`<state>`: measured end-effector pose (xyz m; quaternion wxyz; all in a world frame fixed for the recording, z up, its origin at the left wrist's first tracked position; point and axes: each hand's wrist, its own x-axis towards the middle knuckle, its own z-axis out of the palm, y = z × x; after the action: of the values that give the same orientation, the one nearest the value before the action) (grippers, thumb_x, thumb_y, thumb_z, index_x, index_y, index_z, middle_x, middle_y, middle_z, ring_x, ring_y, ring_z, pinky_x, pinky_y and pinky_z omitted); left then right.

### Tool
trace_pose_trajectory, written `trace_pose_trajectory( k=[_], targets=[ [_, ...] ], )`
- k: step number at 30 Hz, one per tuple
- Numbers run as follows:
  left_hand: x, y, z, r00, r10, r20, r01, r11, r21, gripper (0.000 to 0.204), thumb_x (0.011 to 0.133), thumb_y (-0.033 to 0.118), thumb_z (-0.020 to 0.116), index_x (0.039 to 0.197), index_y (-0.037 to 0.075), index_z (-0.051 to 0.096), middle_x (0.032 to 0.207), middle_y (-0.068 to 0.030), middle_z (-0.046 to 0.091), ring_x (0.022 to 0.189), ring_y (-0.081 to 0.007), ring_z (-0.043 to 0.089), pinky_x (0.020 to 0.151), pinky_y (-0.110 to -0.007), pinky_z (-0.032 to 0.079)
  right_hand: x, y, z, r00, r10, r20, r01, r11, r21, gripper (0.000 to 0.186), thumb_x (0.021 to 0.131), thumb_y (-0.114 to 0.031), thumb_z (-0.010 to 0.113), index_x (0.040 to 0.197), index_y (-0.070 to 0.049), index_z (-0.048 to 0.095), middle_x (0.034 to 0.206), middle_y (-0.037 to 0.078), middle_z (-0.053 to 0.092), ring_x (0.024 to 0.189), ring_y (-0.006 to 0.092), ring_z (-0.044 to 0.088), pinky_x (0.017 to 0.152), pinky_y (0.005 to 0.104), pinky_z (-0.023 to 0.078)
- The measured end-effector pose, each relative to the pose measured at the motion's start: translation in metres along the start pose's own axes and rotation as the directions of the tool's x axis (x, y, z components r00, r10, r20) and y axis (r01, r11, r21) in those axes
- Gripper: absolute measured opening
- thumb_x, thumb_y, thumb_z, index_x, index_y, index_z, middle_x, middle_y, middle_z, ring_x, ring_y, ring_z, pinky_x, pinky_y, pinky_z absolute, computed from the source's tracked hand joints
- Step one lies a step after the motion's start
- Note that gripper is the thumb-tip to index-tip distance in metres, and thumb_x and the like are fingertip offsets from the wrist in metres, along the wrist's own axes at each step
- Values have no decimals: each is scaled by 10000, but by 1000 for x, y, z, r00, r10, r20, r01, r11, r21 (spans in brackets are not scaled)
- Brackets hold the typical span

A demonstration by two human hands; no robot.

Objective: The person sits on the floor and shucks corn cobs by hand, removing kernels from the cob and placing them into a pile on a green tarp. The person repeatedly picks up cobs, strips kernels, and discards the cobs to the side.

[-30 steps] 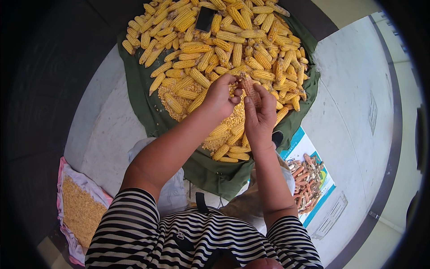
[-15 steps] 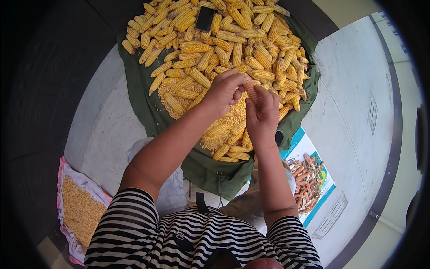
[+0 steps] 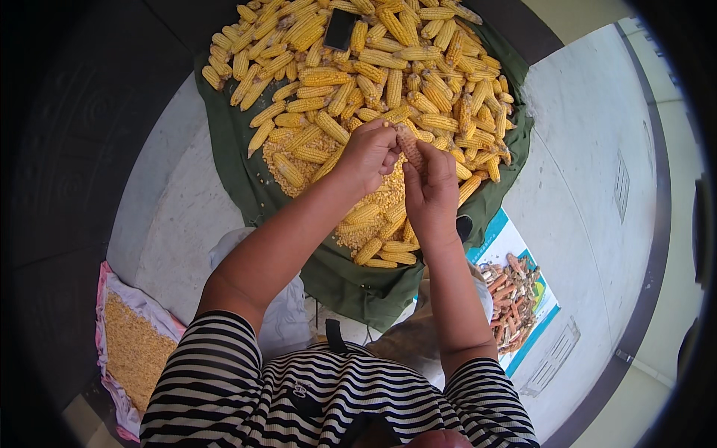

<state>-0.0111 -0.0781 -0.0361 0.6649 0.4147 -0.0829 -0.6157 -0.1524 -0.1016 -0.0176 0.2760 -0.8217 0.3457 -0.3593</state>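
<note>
A mostly stripped, pinkish-brown corn cob (image 3: 408,145) is held between my hands, over the near part of a pile of yellow corn ears (image 3: 426,104). My right hand (image 3: 433,183) is closed around its lower part, thumb on the left side. Curled up, my left hand (image 3: 369,157) has its thumb and forefinger pressed at the cob's upper left end, where a small yellow spot shows by the fingertips. Loose yellow kernels (image 3: 385,198) lie under and beside the hands, with several whole ears among them.
The pile rests on a dark green cloth (image 3: 224,149). A black phone (image 3: 340,30) lies on the ears at the far side. Stripped cobs (image 3: 514,302) are heaped on a blue and white sheet (image 3: 549,302) at right. Lower left, a pink-edged sack (image 3: 102,299) holds kernels (image 3: 134,343).
Both hands and the cob have shifted slightly left. The left hand's thumb has slid back toward the cob's edge, leaving more of its upper end visible.
</note>
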Motion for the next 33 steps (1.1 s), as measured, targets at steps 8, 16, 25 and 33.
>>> trace_pose_trajectory(
  k=[8,16,25,33],
  targets=[
    [14,18,2,993,90,-76,-95,994,-56,470,943,297,473,1305,0,426,1237,-147,488,1097,-209,482,918,-348,391,4,20,-13,746,587,313,-625,457,633,340,920,-214,625,1187,-7,594,956,17,623,787,92,564,650,246,457],
    [31,34,-21,917,309,-251,-259,942,214,630,998,408,421,1463,7,284,1527,-194,240,1423,-294,231,1135,-388,225,1,46,-33,549,710,440,-637,15,771,262,951,-238,559,1132,-49,579,936,69,641,766,125,582,621,264,484],
    [-28,58,-20,912,368,-183,-364,930,56,327,999,324,504,758,113,438,603,24,359,475,-92,293,428,-260,245,-47,47,-39,602,620,502,-459,-245,854,306,995,-309,471,1199,-87,519,834,97,632,620,141,562,511,255,466],
    [-143,52,-25,853,515,-78,-485,840,242,161,862,-9,578,1020,7,599,929,-72,616,676,-77,509,526,-183,373,-162,-9,-68,634,580,511,-384,-337,859,332,861,-149,584,1168,-36,527,921,111,641,688,143,566,557,258,475]
  ],
)
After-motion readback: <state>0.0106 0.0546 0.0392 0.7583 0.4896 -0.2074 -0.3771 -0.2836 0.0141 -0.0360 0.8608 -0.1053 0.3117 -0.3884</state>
